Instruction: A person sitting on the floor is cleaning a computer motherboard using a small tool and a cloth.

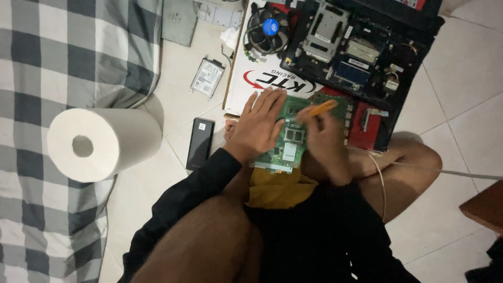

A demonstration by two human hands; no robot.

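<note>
The left hand (pixel 258 126) lies flat, fingers spread and open, pressing down on the left part of a green circuit board (pixel 291 139) that rests on the person's lap. The right hand (pixel 324 137) is closed around an orange tool (pixel 323 108), a slim flat stick whose tip points up and to the right over the board's upper edge. Between the two hands the board's chips and a silver square show; its lower edge sits over a yellow cloth (pixel 277 189) on the lap.

Just beyond the hands, a white cardboard box (pixel 251 78) lies on the tiled floor (pixel 461 105), and on it sits an opened black laptop base (pixel 361 50) with its inner parts bare. A round black cooler fan (pixel 268 29) with a blue centre stands at the box's upper left corner. A red panel (pixel 364 126) lies right of the board, touching the laptop base's lower edge.

Left of the box, on the floor, a silver hard drive (pixel 207 77) lies apart, and nearer the person a black slab-shaped device (pixel 200 142) lies just beside the left forearm. Farther left, a white paper roll (pixel 102 142) rests on a grey checked mattress (pixel 68 57). A thin cable (pixel 445 170) runs across the right knee toward the floor's right edge.
</note>
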